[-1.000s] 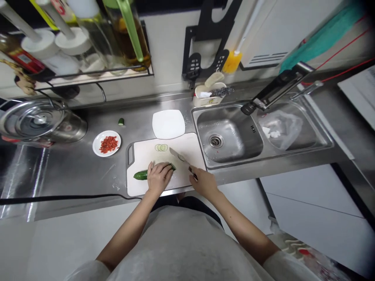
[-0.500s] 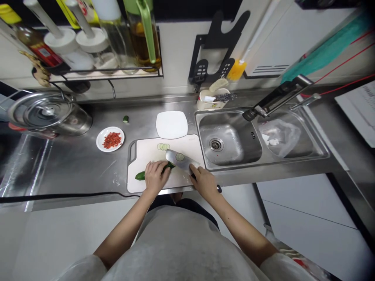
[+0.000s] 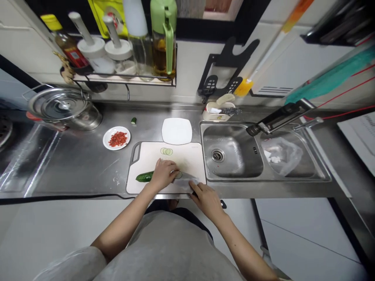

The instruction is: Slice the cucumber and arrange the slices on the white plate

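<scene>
A green cucumber [image 3: 144,177] lies on the white cutting board [image 3: 193,157]. My left hand [image 3: 163,174] is curled over its right part and pins it down. My right hand [image 3: 206,199] grips the handle of a cleaver [image 3: 187,178], whose blade lies against the cucumber's cut end beside my left fingers. One cucumber slice [image 3: 179,175] sits by the blade. A few cut slices [image 3: 166,151] rest at the board's far edge.
A white square plate [image 3: 176,130] sits behind the board. A small dish of red pieces [image 3: 116,138] and a cucumber end [image 3: 134,120] lie to the left, near a steel pot [image 3: 64,108]. The double sink [image 3: 234,152] with its faucet [image 3: 278,117] is on the right.
The cleaver came down from a raised, tilted position onto the cucumber by my left fingers. The camera tilted up, showing more of the shelf.
</scene>
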### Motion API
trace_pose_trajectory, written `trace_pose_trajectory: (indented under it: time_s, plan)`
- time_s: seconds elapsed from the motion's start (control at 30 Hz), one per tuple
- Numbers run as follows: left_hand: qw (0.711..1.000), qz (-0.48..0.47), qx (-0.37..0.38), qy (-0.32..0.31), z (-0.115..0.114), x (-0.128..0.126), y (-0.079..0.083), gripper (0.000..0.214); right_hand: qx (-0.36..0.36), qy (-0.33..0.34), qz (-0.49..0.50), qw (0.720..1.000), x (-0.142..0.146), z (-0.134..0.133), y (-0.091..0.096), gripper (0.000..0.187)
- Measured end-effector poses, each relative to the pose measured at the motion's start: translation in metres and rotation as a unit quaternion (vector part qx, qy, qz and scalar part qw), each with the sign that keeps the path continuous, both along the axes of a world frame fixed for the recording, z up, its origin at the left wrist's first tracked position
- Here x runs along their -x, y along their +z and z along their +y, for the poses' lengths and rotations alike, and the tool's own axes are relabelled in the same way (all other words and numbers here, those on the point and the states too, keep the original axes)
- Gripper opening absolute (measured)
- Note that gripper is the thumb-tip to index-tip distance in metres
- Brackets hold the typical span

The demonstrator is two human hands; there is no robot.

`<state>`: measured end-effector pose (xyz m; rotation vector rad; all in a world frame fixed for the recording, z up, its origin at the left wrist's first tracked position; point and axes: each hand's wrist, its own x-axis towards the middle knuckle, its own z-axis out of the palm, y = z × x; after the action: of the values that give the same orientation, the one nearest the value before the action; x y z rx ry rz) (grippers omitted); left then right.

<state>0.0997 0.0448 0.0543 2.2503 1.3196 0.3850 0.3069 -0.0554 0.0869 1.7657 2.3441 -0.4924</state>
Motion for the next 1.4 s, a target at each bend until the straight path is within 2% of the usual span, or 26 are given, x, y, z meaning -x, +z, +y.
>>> trace_pose_trajectory:
  time_s: [0.13, 0.2, 0.27, 0.33, 0.4, 0.47, 0.67, 0.83, 0.97, 1.07, 1.17, 1.27, 1.33, 1.4]
  plan:
    - [0.999, -0.023, 0.024, -0.020, 0.005, -0.008, 0.003, 0.016, -0.007, -0.006, -0.005, 1.000, -0.005, -0.001, 0.000, 0.046]
    - [0.998, -0.042, 0.038, -0.010, 0.010, -0.013, 0.003, 0.014, -0.010, -0.014, -0.006, 1.000, -0.007, -0.001, -0.001, 0.047]
    - [0.995, -0.065, 0.064, 0.039, 0.019, -0.015, 0.001, 0.014, -0.018, -0.026, -0.007, 0.999, -0.009, -0.002, -0.002, 0.046]
    - [0.985, -0.076, 0.095, 0.122, 0.031, -0.015, -0.004, 0.015, -0.030, -0.039, -0.004, 0.999, -0.012, -0.005, -0.004, 0.044]
    - [0.971, -0.061, 0.120, 0.198, 0.043, -0.013, -0.010, 0.016, -0.045, -0.049, 0.005, 0.998, -0.015, -0.008, -0.006, 0.042]
    - [0.960, -0.038, 0.134, 0.243, 0.055, -0.012, -0.018, 0.015, -0.064, -0.055, 0.018, 0.996, -0.018, -0.010, -0.009, 0.040]
    - [0.946, 0.004, 0.167, 0.277, 0.078, -0.013, -0.039, 0.014, -0.110, -0.057, 0.046, 0.991, -0.023, -0.013, -0.013, 0.040]
    - [0.955, 0.029, 0.120, 0.271, 0.085, -0.018, -0.046, 0.012, -0.101, -0.077, 0.059, 0.990, -0.024, -0.014, -0.013, 0.040]
    - [0.959, 0.084, 0.071, 0.260, 0.085, -0.021, -0.046, 0.010, -0.086, -0.089, 0.059, 0.991, -0.026, -0.013, -0.012, 0.039]
    - [0.959, 0.085, 0.060, 0.264, 0.083, -0.020, -0.044, 0.015, -0.069, -0.107, 0.068, 0.989, -0.027, -0.012, -0.012, 0.040]
    - [0.950, 0.016, 0.054, 0.306, 0.078, -0.010, -0.040, 0.019, -0.039, -0.147, 0.089, 0.984, -0.026, -0.011, -0.013, 0.040]
    - [0.927, -0.088, 0.016, 0.364, 0.061, 0.006, -0.035, 0.024, 0.002, -0.212, 0.091, 0.973, -0.025, -0.009, -0.015, 0.040]
    - [0.930, -0.126, -0.025, 0.345, 0.041, 0.016, -0.031, 0.025, 0.027, -0.244, 0.096, 0.965, -0.025, -0.006, -0.017, 0.041]
    - [0.953, -0.127, -0.070, 0.266, 0.018, 0.022, -0.029, 0.024, 0.042, -0.261, 0.110, 0.958, -0.024, -0.002, -0.018, 0.042]
